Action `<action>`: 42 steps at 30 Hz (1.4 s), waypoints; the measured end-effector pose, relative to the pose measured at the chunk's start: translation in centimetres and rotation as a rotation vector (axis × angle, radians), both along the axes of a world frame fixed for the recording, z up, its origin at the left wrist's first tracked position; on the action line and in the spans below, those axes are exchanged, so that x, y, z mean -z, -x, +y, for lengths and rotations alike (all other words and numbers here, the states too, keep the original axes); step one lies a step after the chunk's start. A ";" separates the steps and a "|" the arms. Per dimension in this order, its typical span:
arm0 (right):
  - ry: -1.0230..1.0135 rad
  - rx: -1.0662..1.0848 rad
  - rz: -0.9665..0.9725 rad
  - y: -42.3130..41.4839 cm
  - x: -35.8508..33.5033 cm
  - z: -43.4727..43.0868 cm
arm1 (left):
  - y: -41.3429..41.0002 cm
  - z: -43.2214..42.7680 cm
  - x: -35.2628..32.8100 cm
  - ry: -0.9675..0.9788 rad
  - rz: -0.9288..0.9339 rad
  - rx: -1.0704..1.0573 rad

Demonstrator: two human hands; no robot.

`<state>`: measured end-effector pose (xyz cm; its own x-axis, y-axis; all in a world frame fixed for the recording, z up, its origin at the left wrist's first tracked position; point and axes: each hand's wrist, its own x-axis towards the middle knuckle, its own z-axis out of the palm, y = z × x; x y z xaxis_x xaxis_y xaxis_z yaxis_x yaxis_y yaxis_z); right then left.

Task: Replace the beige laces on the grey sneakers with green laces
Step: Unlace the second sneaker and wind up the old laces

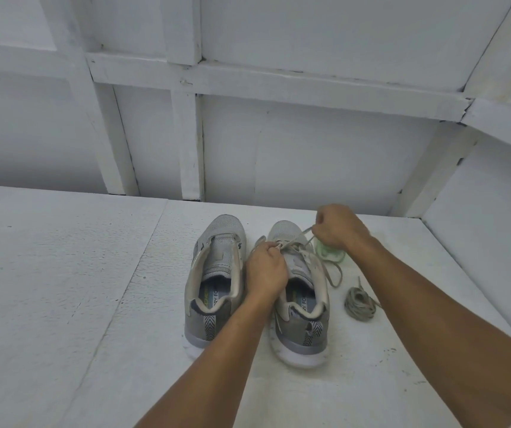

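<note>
Nearest the lens, two bare forearms: left forearm (pixel 217 350) climbing from the bottom edge toward the middle, right forearm (pixel 433 304) slanting in from the lower right corner. Just beyond, a pair of grey sneakers side by side on the white surface (pixel 63 288), white-soled heels this way, toes pointing off toward the wall. First the left-hand sneaker (pixel 217 264), standing open, tongue laid bare, untouched by either hand. Then the right-hand sneaker (pixel 302 304) just beside it, partly hidden under the left wrist. Off to the right of that heel, lying apart on the surface, a coiled beige lace (pixel 359 305), wound into a loose bundle with one tip sticking out. Moving up: left hand (pixel 266 270) planted over the right-hand sneaker's tongue, fingers curled, thumb and fingertips pinching the beige lace (pixel 297 237) right at the eyelets. From that pinch, taut strands running up and to the right across the toe box. Slack loop of the same lace trailing down the sneaker's right flank onto the surface. A little farther, green laces (pixel 330 254), a pale bunched heap, just beside the toe of the right-hand sneaker and half covered by the right wrist. Above them, right hand (pixel 339 230) closed into a fist around the lace's far end, raised over the toe, pulling the line tight. Past the toes, bare white surface up to its back edge, then a white panelled wall (pixel 309 149) with crossing battens.
</note>
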<state>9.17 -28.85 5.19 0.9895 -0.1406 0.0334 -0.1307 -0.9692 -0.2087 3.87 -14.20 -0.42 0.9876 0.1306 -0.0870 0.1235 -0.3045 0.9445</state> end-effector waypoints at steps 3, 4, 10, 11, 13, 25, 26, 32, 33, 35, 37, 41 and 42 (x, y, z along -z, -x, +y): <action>-0.058 -0.151 0.104 0.1 0.8 0.7 | -0.1 0.0 0.1 -0.002 -0.005 -0.008; -0.044 -0.212 0.141 0.2 1.1 1.3 | -0.2 0.0 0.2 -0.003 -0.006 -0.009; 0.077 -0.267 0.103 0.3 1.5 2.7 | -0.2 0.0 0.3 0.026 -0.005 -0.011; 0.068 -0.223 0.083 0.2 1.1 2.3 | -0.1 0.0 0.3 0.031 -0.001 -0.011; 0.058 -0.085 -0.028 -0.1 0.2 1.0 | 0.0 0.0 0.2 0.044 0.005 -0.012; 0.141 -0.285 0.124 0.7 1.2 3.7 | 0.0 0.1 0.2 0.056 0.014 0.000; 0.153 -0.277 0.129 0.7 1.1 3.7 | 0.1 0.1 0.1 0.058 0.016 0.000; 0.334 -0.003 -0.087 -0.3 -1.7 0.5 | 0.3 0.1 0.1 0.052 0.050 -0.042; 0.330 0.045 -0.113 -0.4 -2.0 -0.2 | 0.2 0.1 0.3 0.039 0.059 -0.049; 0.275 0.058 -0.096 -0.6 -2.0 -0.4 | 0.2 0.0 0.0 0.029 0.098 -0.064; 0.194 -0.072 -0.014 -0.4 -1.4 0.7 | -0.1 0.0 -0.3 0.033 0.130 -0.064; 0.172 -0.312 0.122 0.1 1.2 3.4 | -0.8 0.1 -0.7 0.066 0.208 -0.008; 0.161 -0.317 0.111 0.2 1.5 3.7 | -0.9 0.2 -1.0 0.088 0.228 0.007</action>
